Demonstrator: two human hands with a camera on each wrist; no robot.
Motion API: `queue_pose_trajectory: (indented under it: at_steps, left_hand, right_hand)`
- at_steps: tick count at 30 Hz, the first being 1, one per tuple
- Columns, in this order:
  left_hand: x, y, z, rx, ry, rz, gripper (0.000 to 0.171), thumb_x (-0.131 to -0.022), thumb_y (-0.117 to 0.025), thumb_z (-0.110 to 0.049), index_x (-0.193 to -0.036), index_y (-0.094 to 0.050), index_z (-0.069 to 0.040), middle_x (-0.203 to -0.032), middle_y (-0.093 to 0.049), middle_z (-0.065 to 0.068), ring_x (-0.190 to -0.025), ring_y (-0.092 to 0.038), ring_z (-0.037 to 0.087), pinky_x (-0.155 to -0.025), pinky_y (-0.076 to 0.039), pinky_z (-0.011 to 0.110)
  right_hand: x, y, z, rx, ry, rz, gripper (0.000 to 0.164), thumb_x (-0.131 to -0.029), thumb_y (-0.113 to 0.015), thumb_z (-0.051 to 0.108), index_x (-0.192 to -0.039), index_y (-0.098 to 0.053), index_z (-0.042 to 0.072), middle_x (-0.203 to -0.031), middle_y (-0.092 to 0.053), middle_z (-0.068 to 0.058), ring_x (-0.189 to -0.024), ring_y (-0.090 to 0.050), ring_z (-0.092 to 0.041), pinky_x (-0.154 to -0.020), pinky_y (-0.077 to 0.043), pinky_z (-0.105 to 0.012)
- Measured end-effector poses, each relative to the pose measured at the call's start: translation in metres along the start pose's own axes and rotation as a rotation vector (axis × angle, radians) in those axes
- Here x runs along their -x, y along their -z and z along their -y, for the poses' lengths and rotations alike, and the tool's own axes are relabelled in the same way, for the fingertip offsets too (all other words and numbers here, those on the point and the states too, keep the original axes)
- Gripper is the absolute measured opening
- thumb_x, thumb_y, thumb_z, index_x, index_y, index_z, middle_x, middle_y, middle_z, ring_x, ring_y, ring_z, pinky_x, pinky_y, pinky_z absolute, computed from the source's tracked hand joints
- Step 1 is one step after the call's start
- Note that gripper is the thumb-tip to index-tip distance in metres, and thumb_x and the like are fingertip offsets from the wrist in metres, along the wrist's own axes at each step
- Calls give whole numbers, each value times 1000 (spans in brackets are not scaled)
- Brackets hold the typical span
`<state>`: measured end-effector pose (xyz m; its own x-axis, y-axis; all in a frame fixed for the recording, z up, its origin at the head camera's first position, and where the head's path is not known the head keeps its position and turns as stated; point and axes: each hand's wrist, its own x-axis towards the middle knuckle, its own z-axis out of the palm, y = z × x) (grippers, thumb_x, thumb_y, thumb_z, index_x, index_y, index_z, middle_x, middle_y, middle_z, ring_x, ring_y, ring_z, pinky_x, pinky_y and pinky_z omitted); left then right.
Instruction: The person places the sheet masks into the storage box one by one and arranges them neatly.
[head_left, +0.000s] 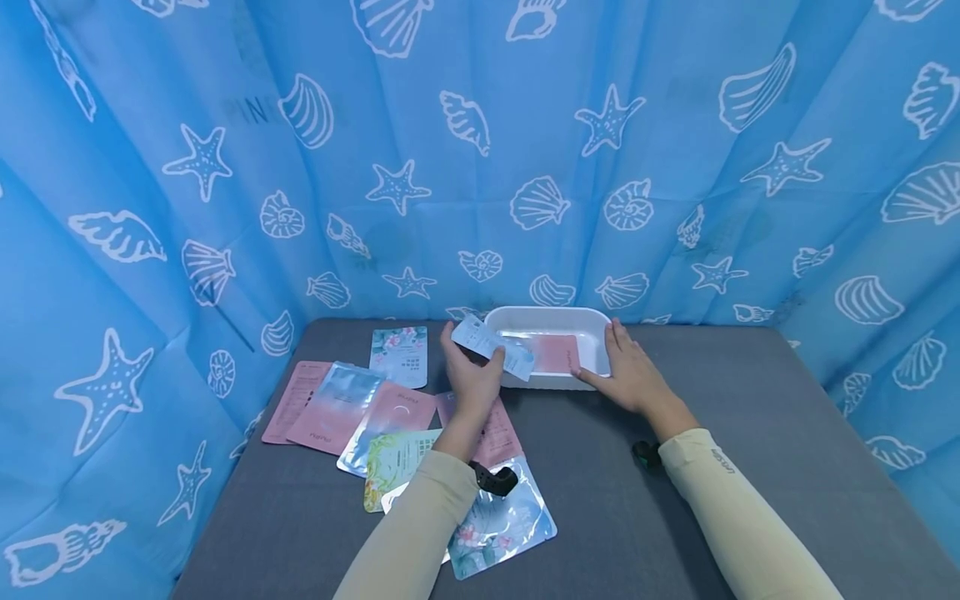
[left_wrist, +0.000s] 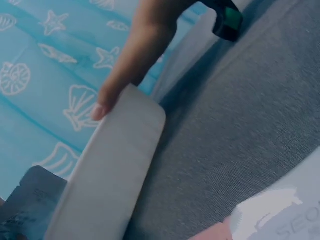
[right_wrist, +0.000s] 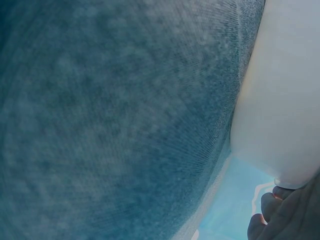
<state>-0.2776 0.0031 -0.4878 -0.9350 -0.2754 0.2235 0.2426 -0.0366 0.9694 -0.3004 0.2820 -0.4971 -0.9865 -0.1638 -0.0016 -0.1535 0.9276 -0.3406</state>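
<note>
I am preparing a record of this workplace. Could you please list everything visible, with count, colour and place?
Curtain: one, blue with white sea-life prints, background
Table: one, grey, before the curtain
Container: one, white, back of table
Packet in container: at least one, pink, inside
Pale packet: one, pale blue, at container's left side
Pink packets: at least four, pink, some partly silvery, left half of table
Floral packets: two, blue, same area
Green packet: one, green, same area
Sleeves: two, cream, forearms
Wristbands: two, black, wrists
Left hand: one, holding pale packet
Right hand: one, at container's right end
</note>
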Motion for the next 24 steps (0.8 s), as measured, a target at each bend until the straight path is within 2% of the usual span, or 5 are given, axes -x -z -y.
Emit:
queue_pose_trajectory:
  at_steps: [4, 9, 12, 18, 24]
  left_hand:
    - [2, 0, 3, -84, -13, 0, 93, -98, -72, -7, -170, -12, -12, -143, -56, 17, -119, -65, 32, -95, -59, 41]
    - [4, 0, 1, -177, 11, -3, 62, -98, -73, -17, -153, -47, -7, -134, -56, 12, -113, -59, 25, -93, -52, 40]
    - [3, 1, 1, -218, 41, -8, 47, -97, -75, -20, -139, -60, -7, -131, -52, 10, -110, -55, 22, -94, -50, 37]
    - [0, 6, 1, -243, 75, -25, 47, -95, -77, -21, -137, -61, -8, -133, -51, 10, -108, -54, 21, -95, -45, 35]
    - [0, 9, 1, -246, 44, -18, 51, -95, -76, -21, -140, -60, -5, -131, -57, 14, -108, -57, 25, -98, -49, 43]
  right_hand:
    - [-1, 0, 0, -3, -2, -1, 118, -97, -51, 76, -167, 2, -4, -178, 8, -22, -164, -4, -47, -131, -11, -64]
    - [0, 0, 0, 1, -11, 5, 117, -98, -52, 73, -167, 3, -3, -177, 8, -22, -164, -5, -48, -130, -12, -65]
    - [0, 0, 0, 6, -13, 7, 116, -99, -52, 72, -167, 4, -3, -177, 9, -22, -163, -5, -49, -130, -13, -65]
    - [-1, 0, -1, 9, -13, 7, 116, -99, -53, 71, -167, 4, -3, -177, 8, -23, -163, -6, -51, -129, -13, -66]
    - [-1, -1, -1, 8, -17, 12, 115, -99, -53, 71, -167, 4, -2, -177, 8, -23, -162, -7, -51, -129, -13, -67]
